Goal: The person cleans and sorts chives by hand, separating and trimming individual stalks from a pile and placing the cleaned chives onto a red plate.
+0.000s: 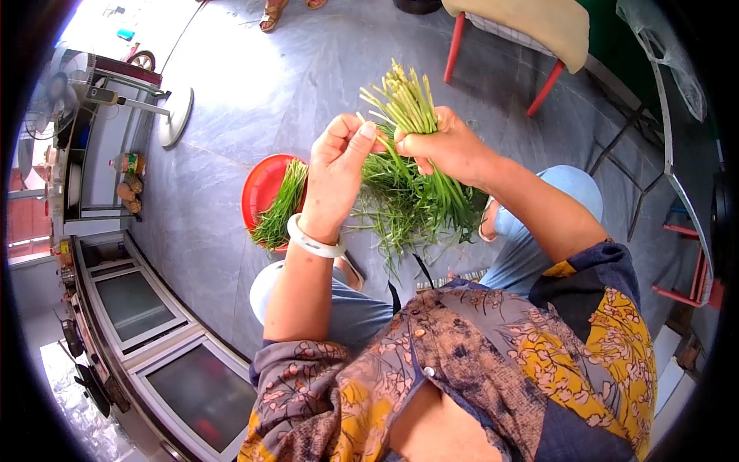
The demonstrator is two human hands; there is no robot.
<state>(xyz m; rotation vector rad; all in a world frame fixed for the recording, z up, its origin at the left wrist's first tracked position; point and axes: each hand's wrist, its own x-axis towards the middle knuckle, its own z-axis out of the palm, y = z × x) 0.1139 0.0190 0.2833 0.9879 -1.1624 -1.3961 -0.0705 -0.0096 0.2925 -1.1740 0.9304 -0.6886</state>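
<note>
My right hand (456,152) is wrapped around a thick bunch of leafy greens (412,100), whose pale cut stems point up and away from me. The bunch's narrow leaves hang below the fist. Close on its left, my left hand (342,154), with a white bangle on the wrist, pinches a single green stem (382,141) between thumb and fingers. Under both hands lies a loose pile of greens (385,219) on the floor. Left of it, a red basin (255,189) holds more long green stems (281,206), partly hidden by my left forearm.
Grey tiles (208,208) make up the floor. A standing fan (178,115) and low cabinets (135,304) line the left side. At the upper right is a red-legged chair (531,35), with a metal frame (670,138) beyond. Another person's sandalled foot (273,15) shows at the top.
</note>
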